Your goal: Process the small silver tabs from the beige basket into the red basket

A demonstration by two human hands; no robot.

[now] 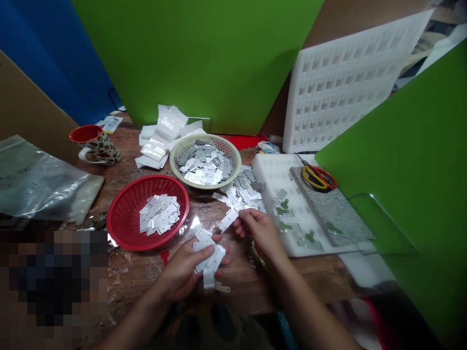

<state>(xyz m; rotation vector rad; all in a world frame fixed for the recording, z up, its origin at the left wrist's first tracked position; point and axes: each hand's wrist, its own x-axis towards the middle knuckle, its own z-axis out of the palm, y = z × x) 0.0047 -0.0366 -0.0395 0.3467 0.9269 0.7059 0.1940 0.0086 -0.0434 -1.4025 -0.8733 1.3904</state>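
Note:
My left hand [191, 265] is closed around a loose stack of flat silver metal plates [210, 257], its thumb pressing on top. A single silver metal plate [228, 221] with small holes is pinched between the thumb and fingertips of my right hand [260, 231], just above the table. Left of my hands, a red plastic basket [122, 214] holds a heap of similar plates [160, 214]. Behind it, a cream basket [233, 150] is filled with more of them. A loose pile of plates [246, 189] lies on the table beyond my right hand.
On the right, a white foam tray [268, 167] carries a grey speckled slab [350, 221] and scissors [317, 177] with yellow and red handles. A patterned mug [104, 148], white packets [160, 141] and a clear plastic bag [44, 180] sit farther left. Green panels [204, 58] enclose the table.

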